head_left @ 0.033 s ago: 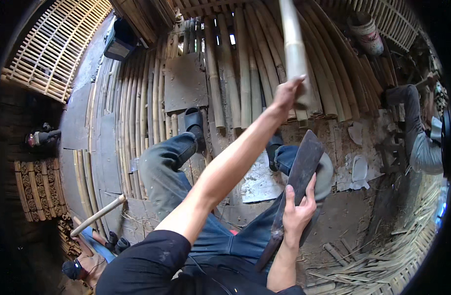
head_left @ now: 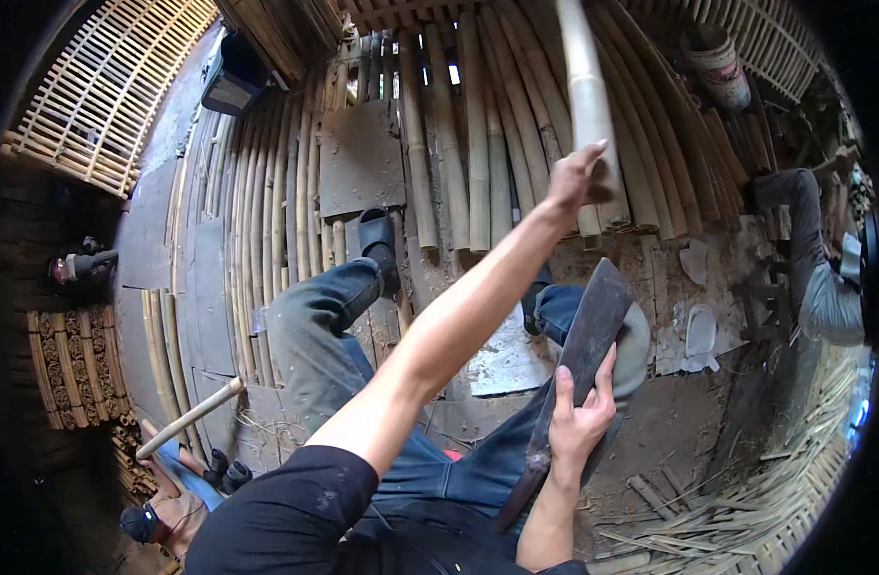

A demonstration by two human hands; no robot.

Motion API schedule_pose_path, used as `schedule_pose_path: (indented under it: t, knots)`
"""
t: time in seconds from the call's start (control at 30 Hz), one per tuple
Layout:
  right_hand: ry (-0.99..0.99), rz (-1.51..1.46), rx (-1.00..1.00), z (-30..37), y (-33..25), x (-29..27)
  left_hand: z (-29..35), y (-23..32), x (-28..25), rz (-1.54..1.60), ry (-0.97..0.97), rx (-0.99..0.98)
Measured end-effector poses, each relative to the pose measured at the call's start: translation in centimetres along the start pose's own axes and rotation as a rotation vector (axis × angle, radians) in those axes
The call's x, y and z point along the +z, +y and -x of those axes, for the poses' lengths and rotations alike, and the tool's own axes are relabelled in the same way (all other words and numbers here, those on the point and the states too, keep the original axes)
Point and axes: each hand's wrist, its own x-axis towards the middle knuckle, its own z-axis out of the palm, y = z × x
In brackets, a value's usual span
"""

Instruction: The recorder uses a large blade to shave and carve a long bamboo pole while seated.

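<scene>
My R hand (head_left: 579, 422) pinches a wide dark blade (head_left: 601, 302) betw. thumb & fingers, over my jeans (head_left: 315, 355). Farther out, my L hand (head_left: 570, 180) is wrapped round a pale bamboo pole (head_left: 585, 86) nr its lower end. Beyond, more poles (head_left: 479, 144) lie side by side, w/ a bucket (head_left: 719, 75) upper R.

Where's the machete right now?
In the head view, right of centre: the machete is in the right hand, tip up, by the bent right knee.
</scene>
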Motion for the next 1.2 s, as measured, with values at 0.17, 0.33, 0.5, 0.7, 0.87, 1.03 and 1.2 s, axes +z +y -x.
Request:
schedule_pose_path:
  t: [0.17, 0.33, 0.5, 0.7, 0.87, 1.03, 1.2]
  knots:
    - [0.016, 0.033, 0.077, -1.2, -0.1, 0.4, -6.7, -7.5, -3.1, -0.03, -0.073, -0.104]
    - [0.038, 0.124, 0.073, -2.2, 0.7, 0.3, -8.5, -18.7, -18.1, -0.11, 0.371, -0.155]
    - [-0.086, 0.295, 0.203, -3.3, -1.1, -0.2, -7.2, -23.8, -37.6, -0.794, 1.011, -0.36]
    - [0.045, 0.306, 0.309, -3.6, -1.2, 0.3, -7.9, -26.8, -41.5, -1.123, 0.934, -0.522]
    - [-0.054, 0.369, 0.312, -3.4, -1.2, 0.2, -7.3, -24.3, -46.6, -1.321, 1.017, -0.582]
    - [0.016, 0.318, 0.296, -4.2, -1.7, 0.7, -9.0, -22.8, -39.3, -1.045, 0.692, -0.634]
    - [-0.087, 0.203, 0.197, -4.0, -2.5, 1.0, -4.3, -14.5, -44.4, -0.477, 0.654, -0.433]
